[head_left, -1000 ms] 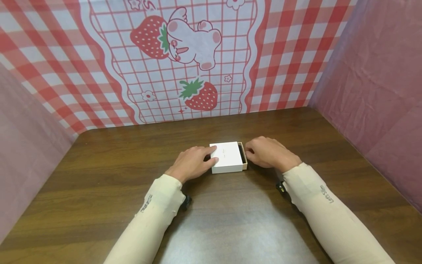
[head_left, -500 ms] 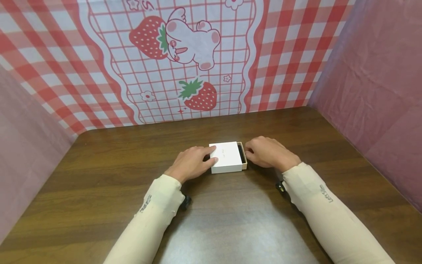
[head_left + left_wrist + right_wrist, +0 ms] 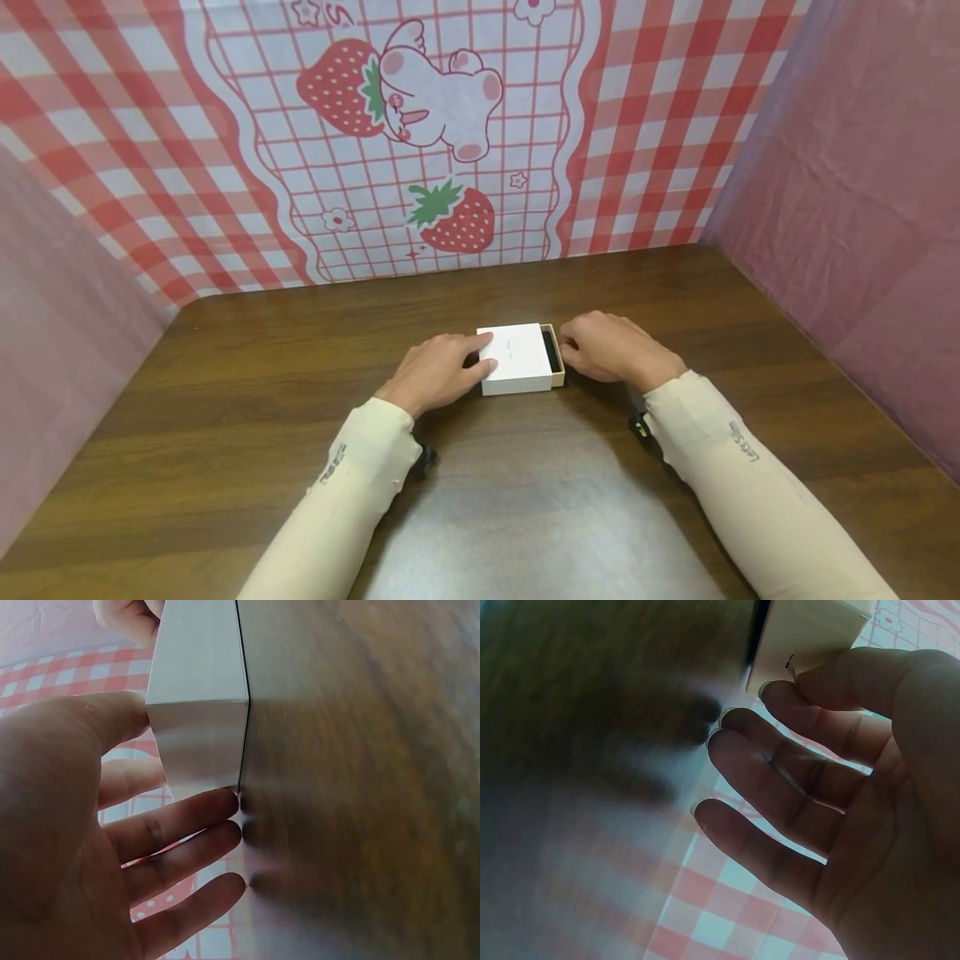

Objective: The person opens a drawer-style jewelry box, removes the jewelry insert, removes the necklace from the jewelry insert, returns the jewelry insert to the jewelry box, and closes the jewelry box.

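Observation:
A white box sleeve (image 3: 515, 358) with faint lettering lies on the table, its tan drawer (image 3: 558, 379) sticking out a little on the right. Something black (image 3: 552, 352) shows in the drawer's gap; its kind is hidden. My left hand (image 3: 437, 371) rests at the sleeve's left end, thumb and index finger on the top edge. In the left wrist view the other fingers stretch down to the table, one by the box's lower corner. With thumb and index finger my right hand (image 3: 618, 348) pinches a small pull tab (image 3: 793, 669) on the drawer's end.
The brown wooden table (image 3: 247, 442) spreads around the box. Behind it hangs a red-and-white checked cloth (image 3: 660, 150) with strawberries. Pink cloth (image 3: 862, 208) stands at the right, and more at the left. Each wrist wears a small black device (image 3: 424, 460).
My right hand has shifted very slightly to the right, and the drawer sticks out a touch further. The left hand and the sleeve stay put.

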`<state>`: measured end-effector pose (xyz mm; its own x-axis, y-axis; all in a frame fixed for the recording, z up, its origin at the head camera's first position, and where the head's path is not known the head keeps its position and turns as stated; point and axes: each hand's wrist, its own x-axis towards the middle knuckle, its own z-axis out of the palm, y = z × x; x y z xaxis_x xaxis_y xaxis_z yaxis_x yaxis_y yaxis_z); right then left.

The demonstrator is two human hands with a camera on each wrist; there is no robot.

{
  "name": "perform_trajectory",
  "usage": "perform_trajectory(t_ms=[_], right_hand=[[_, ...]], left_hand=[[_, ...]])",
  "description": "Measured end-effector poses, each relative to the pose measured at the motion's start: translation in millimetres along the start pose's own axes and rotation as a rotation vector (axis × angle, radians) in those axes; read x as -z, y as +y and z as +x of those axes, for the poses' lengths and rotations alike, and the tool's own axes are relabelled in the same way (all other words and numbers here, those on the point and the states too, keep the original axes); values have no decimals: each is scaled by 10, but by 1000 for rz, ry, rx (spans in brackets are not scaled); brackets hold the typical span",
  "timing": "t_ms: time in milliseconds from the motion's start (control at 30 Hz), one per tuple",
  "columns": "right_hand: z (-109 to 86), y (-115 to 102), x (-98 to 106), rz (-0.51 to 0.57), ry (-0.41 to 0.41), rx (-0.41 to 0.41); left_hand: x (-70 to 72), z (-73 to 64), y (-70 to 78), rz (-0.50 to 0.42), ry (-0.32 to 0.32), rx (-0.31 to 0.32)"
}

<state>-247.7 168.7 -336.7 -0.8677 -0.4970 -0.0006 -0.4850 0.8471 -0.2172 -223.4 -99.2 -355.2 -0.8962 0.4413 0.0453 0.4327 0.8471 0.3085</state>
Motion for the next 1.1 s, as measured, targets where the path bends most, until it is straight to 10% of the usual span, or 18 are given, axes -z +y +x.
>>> perform_trajectory(t_ms=[1100], right_hand=[[5, 18, 1, 5, -9, -12]], left_hand=[[-4, -3, 2, -2, -5, 5]])
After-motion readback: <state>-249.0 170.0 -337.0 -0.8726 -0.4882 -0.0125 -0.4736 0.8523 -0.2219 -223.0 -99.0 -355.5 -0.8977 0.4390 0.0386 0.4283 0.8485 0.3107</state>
